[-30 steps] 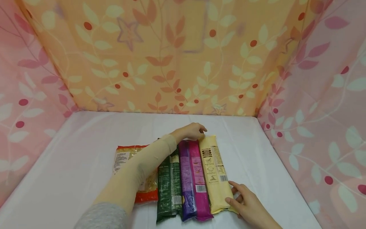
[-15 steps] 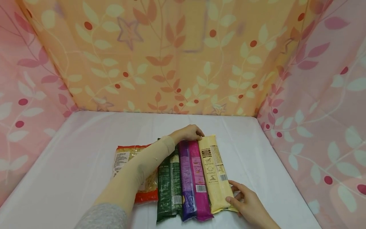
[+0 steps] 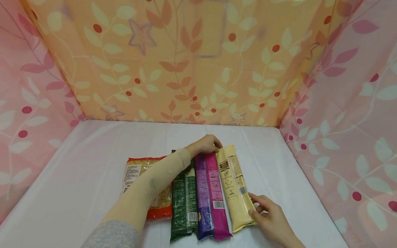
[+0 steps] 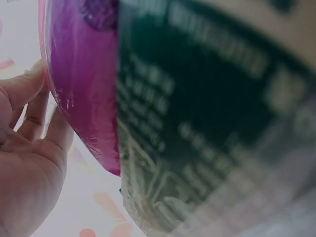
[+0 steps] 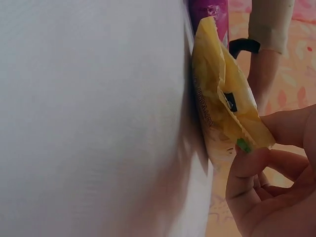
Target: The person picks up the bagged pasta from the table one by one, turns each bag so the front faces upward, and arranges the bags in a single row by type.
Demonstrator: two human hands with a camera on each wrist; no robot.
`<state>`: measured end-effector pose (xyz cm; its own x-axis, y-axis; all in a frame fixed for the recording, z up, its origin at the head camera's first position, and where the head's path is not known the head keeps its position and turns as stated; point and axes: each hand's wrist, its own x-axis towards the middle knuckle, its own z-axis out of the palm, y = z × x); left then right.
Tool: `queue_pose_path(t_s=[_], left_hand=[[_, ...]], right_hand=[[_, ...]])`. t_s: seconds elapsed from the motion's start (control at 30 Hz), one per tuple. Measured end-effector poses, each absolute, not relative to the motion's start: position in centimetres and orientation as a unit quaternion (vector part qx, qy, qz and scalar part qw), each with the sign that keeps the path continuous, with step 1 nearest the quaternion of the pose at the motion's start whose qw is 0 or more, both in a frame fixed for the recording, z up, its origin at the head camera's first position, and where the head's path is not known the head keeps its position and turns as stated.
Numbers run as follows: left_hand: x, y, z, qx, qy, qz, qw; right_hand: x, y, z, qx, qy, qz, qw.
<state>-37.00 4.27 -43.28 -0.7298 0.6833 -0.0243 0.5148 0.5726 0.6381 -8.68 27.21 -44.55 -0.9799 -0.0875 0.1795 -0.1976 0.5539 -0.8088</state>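
Observation:
A long yellow food packet, printed with small cooking pictures, lies rightmost in a row of bags. My right hand pinches its near right corner between thumb and fingers; the right wrist view shows this crimped yellow end up close. At the far left corner, my left hand grips the same packet with bent fingers. Beside it lies a purple and magenta packet. In the left wrist view, the left hand shows past the magenta packet's edge, which hides the yellow one.
Left of the purple packet is a dark green packet, then a clear bag with red ends, partly covered by my left sleeve. All lie on a white cloth. Leaf-patterned curtains rise at the back and sides.
The yellow packet's near end has shifted right and tilted, with a narrow gap opening beside the purple packet. My left fingers have moved slightly left onto its far corner.

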Motion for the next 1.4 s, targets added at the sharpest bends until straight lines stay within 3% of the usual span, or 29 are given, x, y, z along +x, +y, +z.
queue_pose_path(t_s=[0.43, 0.9, 1.4], left_hand=[[-36.6, 6.3, -41.8, 0.327, 0.867, 0.354, 0.128], [-35.5, 8.8, -41.3, 0.272, 0.906, 0.296, 0.130], [-35.9, 7.7, -41.0, 0.309, 0.854, 0.407, 0.102]], right_hand=[[-9.0, 26.4, -44.6, 0.179, -0.889, 0.399, 0.136], [-9.1, 25.3, -43.9, 0.211, -0.897, 0.356, 0.156], [-9.4, 25.1, -42.2, 0.209, -0.909, 0.298, 0.201]])
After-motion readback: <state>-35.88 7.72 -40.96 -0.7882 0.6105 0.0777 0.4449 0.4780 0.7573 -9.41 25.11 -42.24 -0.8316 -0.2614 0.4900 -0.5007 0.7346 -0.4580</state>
